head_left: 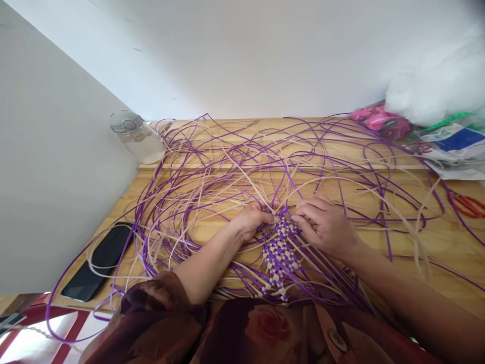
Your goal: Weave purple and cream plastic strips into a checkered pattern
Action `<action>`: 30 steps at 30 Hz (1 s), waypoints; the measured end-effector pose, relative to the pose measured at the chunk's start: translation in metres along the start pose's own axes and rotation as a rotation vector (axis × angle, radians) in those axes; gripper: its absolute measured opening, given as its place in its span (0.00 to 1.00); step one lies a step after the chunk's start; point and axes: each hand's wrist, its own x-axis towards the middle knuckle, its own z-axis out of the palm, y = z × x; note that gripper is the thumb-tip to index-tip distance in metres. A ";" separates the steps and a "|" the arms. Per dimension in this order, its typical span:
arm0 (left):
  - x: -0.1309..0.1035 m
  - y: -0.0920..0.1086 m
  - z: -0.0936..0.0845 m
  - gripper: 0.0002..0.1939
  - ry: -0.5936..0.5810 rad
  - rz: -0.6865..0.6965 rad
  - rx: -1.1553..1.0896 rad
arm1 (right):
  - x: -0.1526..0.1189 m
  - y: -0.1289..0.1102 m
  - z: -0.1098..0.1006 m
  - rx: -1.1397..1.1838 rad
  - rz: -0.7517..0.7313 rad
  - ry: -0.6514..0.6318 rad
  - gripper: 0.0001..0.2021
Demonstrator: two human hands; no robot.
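A woven piece in purple and cream checks lies in front of me, close to my body. Pinched at its far left edge are the fingers of my left hand, with strands rising beside the thumb. My right hand is closed at the far right edge, thumb and forefinger on the weave or a strand there; the exact strand is hard to make out. Long loose purple strands and cream strands fan out from the piece in all directions.
A dark phone lies at the left table edge under some strands. A clear bottle stands at the back left. Pink items, a plastic package and white stuffing sit back right, with red-handled pliers nearer. A wall borders the wooden table.
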 end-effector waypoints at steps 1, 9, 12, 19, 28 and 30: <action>0.000 0.000 0.000 0.25 -0.007 -0.008 0.000 | -0.002 -0.004 0.001 -0.017 0.017 -0.031 0.10; -0.005 -0.001 0.001 0.20 -0.064 0.011 0.125 | -0.006 -0.028 0.008 -0.038 0.259 -0.209 0.11; -0.006 -0.006 0.005 0.19 -0.005 0.044 0.251 | -0.007 -0.031 0.009 0.213 0.408 -0.291 0.12; -0.003 -0.002 0.002 0.11 0.271 0.301 0.515 | 0.003 -0.028 0.031 0.560 0.570 -0.241 0.10; 0.003 0.003 -0.010 0.08 0.303 0.221 0.694 | 0.002 -0.031 0.056 0.661 0.649 -0.194 0.13; 0.002 0.003 -0.009 0.09 0.295 0.216 0.713 | -0.003 -0.033 0.056 0.491 0.526 -0.142 0.14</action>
